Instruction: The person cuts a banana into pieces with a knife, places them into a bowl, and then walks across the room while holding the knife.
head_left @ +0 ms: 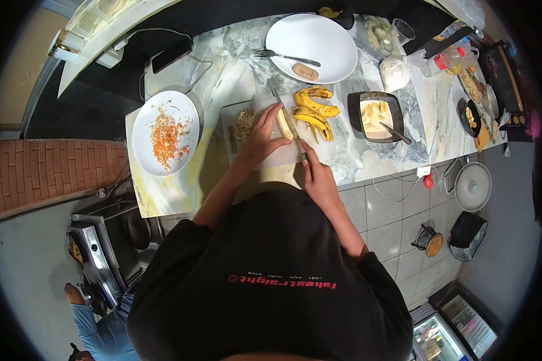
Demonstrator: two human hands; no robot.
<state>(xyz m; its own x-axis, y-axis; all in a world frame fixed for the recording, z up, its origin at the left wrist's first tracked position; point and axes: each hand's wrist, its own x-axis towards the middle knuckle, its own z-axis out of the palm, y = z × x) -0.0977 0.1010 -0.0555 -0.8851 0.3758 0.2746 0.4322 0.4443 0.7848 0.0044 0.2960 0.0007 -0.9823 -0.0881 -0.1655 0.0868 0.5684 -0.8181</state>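
Two hands meet over the cutting board (265,157) at the near edge of the marble counter (235,72). Left hand (260,137) curls its fingers down on a peeled banana piece (283,124), pinning it; right hand (317,174) is closed round the handle of a knife (288,120) whose blade lies across the fruit. Pale and soft, it will likely bruise or slide if squeezed, so a light hold by its sides, back from the blade, suits best. Banana peels (314,111) lie just right of the board, and a dark dish (376,115) of slices sits farther right
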